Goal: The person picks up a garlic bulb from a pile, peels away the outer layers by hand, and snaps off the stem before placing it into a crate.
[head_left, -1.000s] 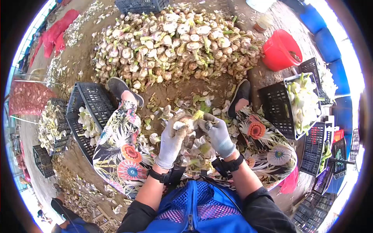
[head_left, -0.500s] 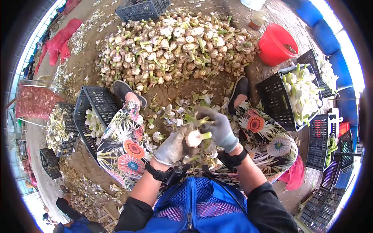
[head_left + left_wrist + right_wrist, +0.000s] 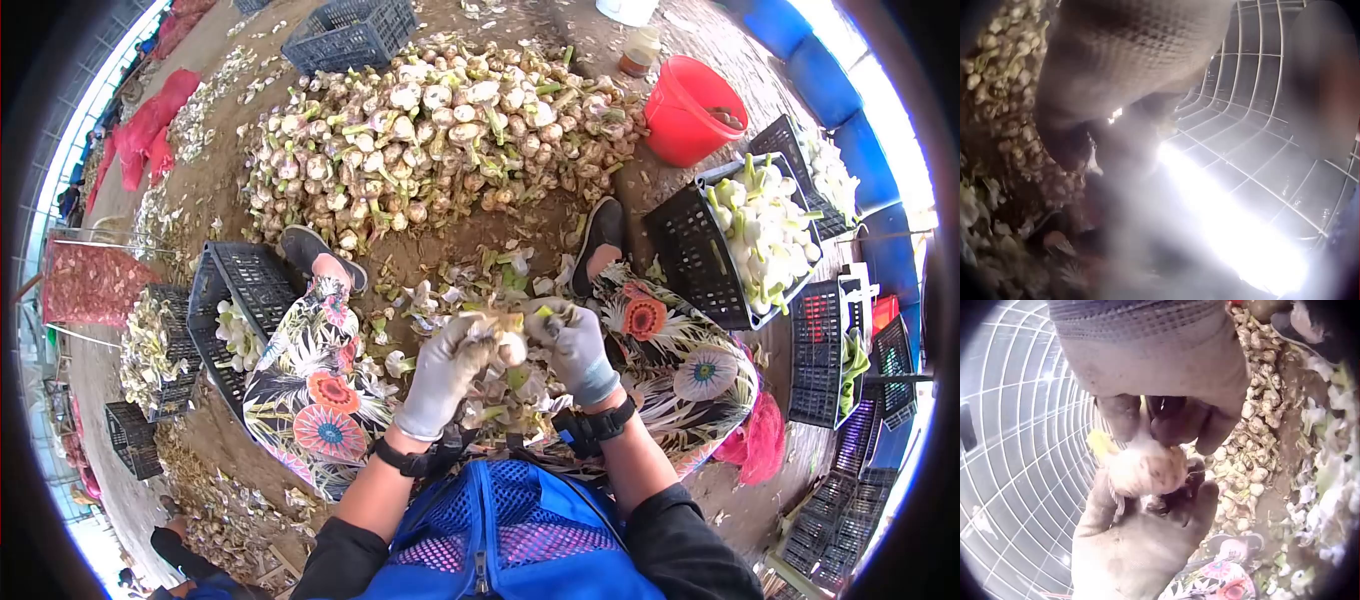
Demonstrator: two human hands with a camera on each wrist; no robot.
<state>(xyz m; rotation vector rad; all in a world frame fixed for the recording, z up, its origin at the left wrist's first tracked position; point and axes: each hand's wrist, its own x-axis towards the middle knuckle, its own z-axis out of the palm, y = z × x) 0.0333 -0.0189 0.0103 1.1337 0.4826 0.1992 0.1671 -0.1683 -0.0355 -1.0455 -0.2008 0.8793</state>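
Observation:
Both hands wear whitish, soiled gloves and meet over the lap at a garlic bulb (image 3: 512, 348) with a pale green stem. My left hand (image 3: 445, 370) holds the bulb from below, its fingers curled around it in the right wrist view, where the bulb (image 3: 1147, 470) shows pale with brownish patches. From above, the fingertips of my right hand (image 3: 577, 352) pinch at the bulb's top, with a strip of whitish skin drawn between them. In the left wrist view the glove (image 3: 1141, 50) fills the upper part, and glare hides the bulb.
A large heap of untrimmed garlic (image 3: 440, 140) lies ahead beyond the feet. Black crates with cleaned garlic stand at right (image 3: 690, 250) and left (image 3: 255, 280). Peeled skins (image 3: 430, 300) litter the ground between the legs. A red bucket (image 3: 690, 115) stands at the heap's right.
The right hand swept over the bulb half a second ago and is now back at its right side, fingertips pinching. The left hand has kept its hold while the bulb turned.

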